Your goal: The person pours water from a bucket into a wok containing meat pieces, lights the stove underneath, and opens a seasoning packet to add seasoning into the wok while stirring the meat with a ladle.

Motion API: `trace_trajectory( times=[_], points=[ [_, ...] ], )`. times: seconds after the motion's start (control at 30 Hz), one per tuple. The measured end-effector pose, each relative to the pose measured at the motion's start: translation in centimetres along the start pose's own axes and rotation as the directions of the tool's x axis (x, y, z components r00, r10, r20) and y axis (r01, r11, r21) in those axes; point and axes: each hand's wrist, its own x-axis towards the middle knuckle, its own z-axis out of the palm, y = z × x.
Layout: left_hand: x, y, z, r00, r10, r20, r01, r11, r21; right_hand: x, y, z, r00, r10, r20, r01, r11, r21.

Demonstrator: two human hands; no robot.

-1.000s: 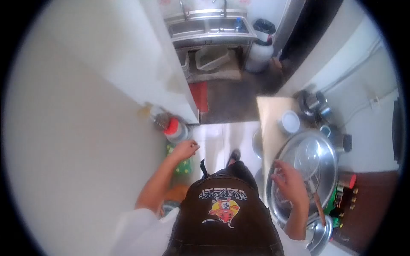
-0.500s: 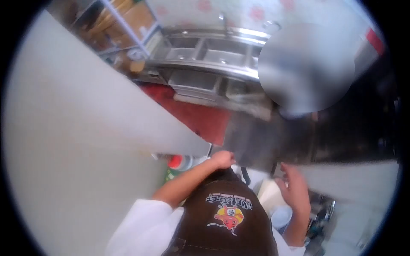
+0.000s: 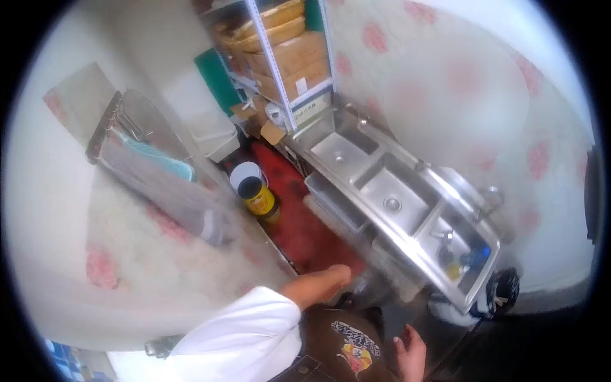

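Note:
My left hand (image 3: 337,275) is in front of my brown apron (image 3: 347,344), its fingers curled in and slightly blurred; nothing shows in it. My right hand (image 3: 412,354) hangs at the right of the apron, fingers a little apart and holding nothing. Neither hand touches anything that I can see. Ahead of my hands stands a steel sink (image 3: 375,194) with three basins. The near basin holds a blue item (image 3: 486,251) and a yellowish item (image 3: 454,270), both too small to name.
Red matting (image 3: 305,232) covers the floor left of the sink. A yellow-and-black container (image 3: 259,200) and white bucket (image 3: 247,172) stand by the left wall. Shelving (image 3: 267,57) with cardboard boxes rises behind. Racks (image 3: 143,149) hang on the left wall; a black bag (image 3: 505,290) sits at the sink's near end.
My view has turned and moved nearer the sink, bringing the shelving and wall racks into sight. The pale partition at left has given way to the patterned wall. Both hands remain without visible objects.

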Motion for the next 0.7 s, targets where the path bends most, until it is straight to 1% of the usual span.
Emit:
trace_trajectory(
  times=[0.03,0.07,0.1,0.13,0.17,0.2,0.23,0.27,0.33,0.37,0.4,0.43,0.47,0.5,0.53,0.57,0.6,0.63,0.67,0.7],
  points=[
    [1.2,-0.1,-1.1,0.993,0.087,-0.079,-0.087,0.996,0.007,2.8,0.5,-0.9,1.000,-0.029,0.004,0.029,0.999,-0.012],
    [2.0,-0.3,-2.7,0.972,0.168,-0.161,-0.167,0.986,0.021,5.5,0.8,-1.7,0.997,0.008,0.076,-0.004,0.999,-0.046],
    [2.6,-0.7,-4.5,0.970,0.154,-0.190,-0.158,0.987,-0.002,7.8,1.7,-2.0,0.988,0.046,0.147,-0.034,0.996,-0.085],
    [3.2,-1.2,-5.8,0.973,0.166,-0.160,-0.173,0.985,-0.029,10.8,5.2,-0.8,0.986,0.000,0.166,0.012,0.997,-0.070],
    [3.5,-1.8,-6.5,0.976,0.173,-0.131,-0.183,0.981,-0.069,14.5,6.5,-0.8,0.980,-0.028,0.199,0.047,0.995,-0.092],
    [4.3,-3.1,-7.3,0.967,0.142,-0.209,-0.169,0.979,-0.115,18.1,7.0,-0.7,0.969,-0.081,0.233,0.114,0.985,-0.129],
    [5.8,-4.9,-7.4,0.968,0.060,-0.242,-0.092,0.988,-0.120,20.9,6.9,-0.4,0.958,-0.132,0.255,0.173,0.974,-0.146],
    [7.1,-6.6,-7.7,0.963,-0.017,-0.269,-0.017,0.992,-0.123,23.8,4.9,-0.8,0.957,-0.123,0.262,0.163,0.977,-0.136],
    [7.2,-9.8,-9.8,0.954,-0.117,-0.276,0.087,0.989,-0.117,29.4,3.7,-0.5,0.937,-0.148,0.315,0.210,0.963,-0.171],
    [8.3,-12.4,-10.8,0.961,-0.121,-0.248,0.094,0.989,-0.116,31.5,1.8,-0.6,0.926,-0.157,0.343,0.231,0.955,-0.188],
    [9.2,-15.1,-11.7,0.933,-0.194,-0.304,0.151,0.976,-0.160,33.4,0.2,-0.3,0.906,-0.221,0.361,0.288,0.947,-0.143],
    [6.4,-15.7,-15.1,0.905,-0.284,-0.317,0.197,0.940,-0.279,34.9,-1.5,0.1,0.890,-0.274,0.364,0.335,0.935,-0.116],
    [7.7,-18.8,-17.0,0.896,-0.311,-0.318,0.220,0.931,-0.290,36.3,-3.2,0.6,0.878,-0.275,0.391,0.327,0.942,-0.073],
    [6.4,-20.4,-20.3,0.852,-0.402,-0.335,0.271,0.887,-0.375,38.0,-4.8,1.3,0.869,-0.275,0.412,0.313,0.949,-0.027],
    [10.4,-25.5,-21.0,0.819,-0.426,-0.385,0.302,0.890,-0.343,39.5,-5.0,2.4,0.854,-0.287,0.435,0.311,0.950,0.016],
    [11.0,-28.9,-23.7,0.798,-0.501,-0.335,0.326,0.827,-0.458,41.0,-5.2,3.7,0.852,-0.297,0.432,0.317,0.948,0.027],
    [10.6,-31.4,-27.4,0.832,-0.415,-0.367,0.339,0.905,-0.257,42.6,-5.2,5.1,0.835,-0.307,0.457,0.342,0.940,0.006],
    [10.1,-34.0,-31.5,0.867,-0.331,-0.372,0.341,0.939,-0.040,44.9,-5.1,6.6,0.815,-0.310,0.489,0.360,0.933,-0.008],
    [10.8,-37.0,-34.7,0.796,-0.353,-0.492,0.298,0.936,-0.188,46.4,-5.1,8.0,0.803,-0.290,0.521,0.391,0.916,-0.093],
    [11.5,-39.9,-38.6,0.713,-0.454,-0.535,0.201,0.863,-0.464,48.6,-5.2,9.8,0.791,-0.268,0.550,0.422,0.889,-0.174]
  ],
)
